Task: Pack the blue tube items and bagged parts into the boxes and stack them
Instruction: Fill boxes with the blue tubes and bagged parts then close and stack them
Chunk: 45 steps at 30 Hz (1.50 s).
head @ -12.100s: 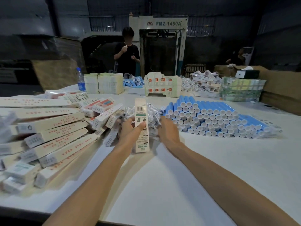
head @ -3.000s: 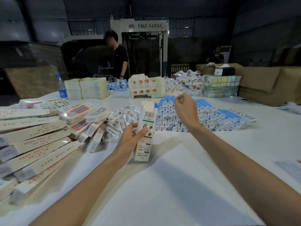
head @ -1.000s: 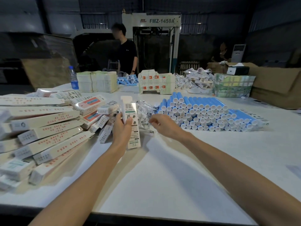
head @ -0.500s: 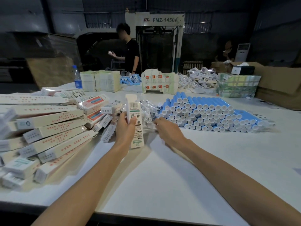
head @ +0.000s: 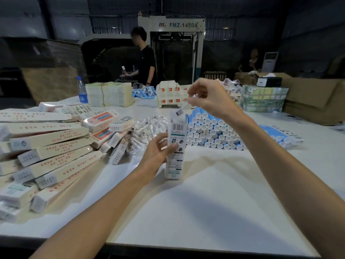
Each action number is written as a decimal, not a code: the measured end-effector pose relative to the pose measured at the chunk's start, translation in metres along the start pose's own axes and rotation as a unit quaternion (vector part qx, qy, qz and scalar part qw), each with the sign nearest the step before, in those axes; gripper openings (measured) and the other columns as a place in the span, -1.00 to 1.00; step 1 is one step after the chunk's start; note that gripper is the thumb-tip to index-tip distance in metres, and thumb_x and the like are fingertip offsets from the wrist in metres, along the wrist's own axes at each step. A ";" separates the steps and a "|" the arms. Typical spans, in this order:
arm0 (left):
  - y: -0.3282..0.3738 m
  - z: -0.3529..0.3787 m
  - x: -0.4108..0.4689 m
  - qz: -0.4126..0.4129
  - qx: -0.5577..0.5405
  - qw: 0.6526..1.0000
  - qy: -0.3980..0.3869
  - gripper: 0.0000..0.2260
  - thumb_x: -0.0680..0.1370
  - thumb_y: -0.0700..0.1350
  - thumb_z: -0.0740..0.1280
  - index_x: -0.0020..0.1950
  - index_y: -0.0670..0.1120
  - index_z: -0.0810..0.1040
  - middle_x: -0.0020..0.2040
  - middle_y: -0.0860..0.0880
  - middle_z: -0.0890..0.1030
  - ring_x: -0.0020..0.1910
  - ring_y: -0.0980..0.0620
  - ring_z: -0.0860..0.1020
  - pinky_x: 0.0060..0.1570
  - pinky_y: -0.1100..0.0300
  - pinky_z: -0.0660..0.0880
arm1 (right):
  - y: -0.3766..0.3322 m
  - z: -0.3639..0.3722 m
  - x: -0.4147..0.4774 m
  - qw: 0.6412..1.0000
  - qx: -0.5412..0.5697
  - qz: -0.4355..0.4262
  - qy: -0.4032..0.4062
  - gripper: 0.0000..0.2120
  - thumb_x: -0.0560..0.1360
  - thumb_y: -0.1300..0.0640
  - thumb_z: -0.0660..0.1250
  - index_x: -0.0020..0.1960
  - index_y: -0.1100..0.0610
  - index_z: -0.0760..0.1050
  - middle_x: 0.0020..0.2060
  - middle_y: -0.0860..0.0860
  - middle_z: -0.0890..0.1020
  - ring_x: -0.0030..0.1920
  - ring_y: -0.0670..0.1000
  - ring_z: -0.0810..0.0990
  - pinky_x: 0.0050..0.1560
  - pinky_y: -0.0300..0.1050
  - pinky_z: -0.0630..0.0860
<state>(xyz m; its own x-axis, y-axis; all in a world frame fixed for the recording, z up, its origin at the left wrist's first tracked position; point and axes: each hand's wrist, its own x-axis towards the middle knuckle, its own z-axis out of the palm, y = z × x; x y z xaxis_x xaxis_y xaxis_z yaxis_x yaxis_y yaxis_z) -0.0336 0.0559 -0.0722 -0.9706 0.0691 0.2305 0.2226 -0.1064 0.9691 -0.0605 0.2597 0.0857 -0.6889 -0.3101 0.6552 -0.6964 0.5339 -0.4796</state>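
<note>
The left arm (head: 104, 202) and right arm (head: 280, 174) are long and bare. The left hand (head: 156, 152) and right hand (head: 209, 98) are bare too.

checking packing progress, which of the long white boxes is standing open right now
The box in the left hand, upright mid-table with its top flap open; the piled boxes on the left all lie flat.

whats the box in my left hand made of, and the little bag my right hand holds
The box looks like thin matte printed cardboard: crisp folded edges, barcode. The bagged part seems wrapped in clear glossy plastic film, see-through with glints; contents too small to tell.
</note>
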 end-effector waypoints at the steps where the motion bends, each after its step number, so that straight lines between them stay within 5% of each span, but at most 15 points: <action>1: 0.001 0.001 -0.001 0.001 0.002 1.000 -0.002 -0.60 0.62 -0.24 0.44 0.45 -0.18 0.48 0.31 -0.22 0.68 0.28 -0.28 0.66 0.23 -0.33 0.61 | -0.003 0.002 0.003 0.999 -0.035 -0.002 -0.034 -0.82 0.53 0.21 0.51 0.10 0.10 0.60 -0.03 -0.07 0.66 -0.03 -0.07 0.63 0.09 -0.08 0.64; 5: 0.003 0.003 -0.005 0.004 0.010 1.000 -0.008 -0.60 0.64 -0.25 0.42 0.47 -0.19 0.46 0.31 -0.23 0.68 0.29 -0.28 0.65 0.26 -0.33 0.59 | -0.006 0.023 0.006 0.993 -0.052 0.004 -0.102 -0.76 0.53 0.22 0.50 0.15 0.11 0.55 0.02 -0.02 0.66 0.03 -0.03 0.64 0.15 -0.01 0.62; 9: 0.002 0.002 -0.005 0.012 0.013 1.000 -0.014 -0.61 0.64 -0.22 0.43 0.45 -0.16 0.47 0.30 -0.21 0.69 0.30 -0.25 0.66 0.26 -0.30 0.60 | 0.001 0.040 -0.002 0.998 0.020 0.024 -0.062 -0.69 0.47 0.22 0.56 0.11 0.16 0.50 0.01 0.05 0.63 0.00 0.08 0.65 0.04 0.01 0.67; 12: 0.001 0.001 -0.004 0.019 0.013 1.000 -0.013 -0.62 0.63 -0.18 0.44 0.42 -0.16 0.48 0.29 -0.15 0.70 0.30 -0.22 0.66 0.24 -0.25 0.62 | 0.006 0.050 -0.011 0.998 0.005 -0.007 -0.056 -0.84 0.49 0.19 0.56 -0.03 0.13 0.58 -0.10 -0.01 0.68 -0.08 -0.04 0.67 -0.05 -0.11 0.65; 14: 0.000 0.001 -0.003 0.033 0.018 0.999 -0.006 -0.64 0.62 -0.16 0.46 0.39 -0.16 0.51 0.28 -0.10 0.70 0.31 -0.20 0.65 0.23 -0.22 0.64 | 0.009 0.057 -0.018 0.998 -0.002 -0.034 -0.047 -0.95 0.55 0.19 0.50 -0.03 0.17 0.67 -0.09 0.00 0.70 -0.05 -0.05 0.66 0.02 -0.11 0.61; 17: -0.001 0.000 -0.002 0.058 0.038 0.998 0.006 -0.66 0.61 -0.16 0.47 0.37 -0.15 0.54 0.25 -0.10 0.71 0.30 -0.13 0.65 0.32 -0.21 0.59 | 0.017 0.062 -0.032 0.999 0.017 -0.033 0.034 -0.84 0.66 0.16 0.36 0.15 0.17 0.68 0.11 0.00 0.67 0.14 -0.04 0.59 0.19 -0.19 0.49; 20: -0.002 0.000 -0.001 0.080 0.076 0.994 0.019 -0.68 0.62 -0.17 0.48 0.36 -0.03 0.56 0.21 -0.02 0.73 0.27 -0.06 0.66 0.34 -0.12 0.59 | 0.028 0.064 -0.050 0.988 0.106 0.026 0.107 -0.80 0.69 0.15 0.31 0.29 0.08 0.57 0.15 -0.05 0.64 0.13 -0.10 0.60 0.11 -0.28 0.50; 23: 0.001 0.002 -0.003 0.102 0.077 0.992 0.022 -0.51 0.62 -0.16 0.50 0.46 0.19 0.45 0.19 -0.05 0.72 0.23 -0.10 0.67 0.24 0.04 0.63 | 0.039 0.073 -0.070 0.983 0.155 0.056 0.077 -0.75 0.66 0.08 0.37 0.32 0.02 0.47 0.13 -0.07 0.65 0.13 -0.12 0.63 0.10 -0.29 0.53; 28: 0.004 -0.002 -0.006 0.146 0.106 0.984 0.002 -0.32 0.63 -0.10 0.50 0.57 0.43 0.27 0.17 0.07 0.72 0.21 -0.08 0.66 0.25 -0.02 0.62 | 0.044 0.088 -0.083 0.982 0.183 0.030 0.027 -0.58 0.62 0.15 0.43 0.44 -0.03 0.45 0.20 -0.07 0.66 0.19 -0.04 0.65 0.18 -0.08 0.61; 34: 0.004 -0.007 -0.001 0.180 0.184 0.966 -0.013 -0.26 0.64 -0.10 0.47 0.64 0.40 0.19 0.14 0.07 0.69 0.17 -0.03 0.64 0.21 0.07 0.61 | 0.047 0.084 -0.080 0.979 0.202 0.028 -0.001 -0.64 0.62 0.21 0.42 0.39 0.05 0.51 0.19 0.04 0.65 0.14 0.04 0.69 0.22 0.06 0.63; 45: 0.006 -0.009 0.008 0.184 0.226 0.956 -0.029 -0.45 0.60 -0.20 0.45 0.49 0.18 0.36 0.13 0.07 0.71 0.18 0.00 0.66 0.18 0.06 0.60 | 0.047 0.074 -0.072 0.980 0.196 0.019 -0.038 -0.79 0.63 0.13 0.41 0.26 0.05 0.55 0.09 0.01 0.69 0.07 0.02 0.71 0.09 -0.05 0.66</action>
<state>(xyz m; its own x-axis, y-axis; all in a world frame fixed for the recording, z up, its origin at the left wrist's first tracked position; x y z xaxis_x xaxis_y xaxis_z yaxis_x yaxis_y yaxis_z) -0.0408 0.0467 -0.0653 -0.8152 0.1653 0.5552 0.5776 0.3045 0.7574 -0.0587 0.2487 -0.0277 -0.7183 -0.3616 0.5943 -0.6835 0.2076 -0.6998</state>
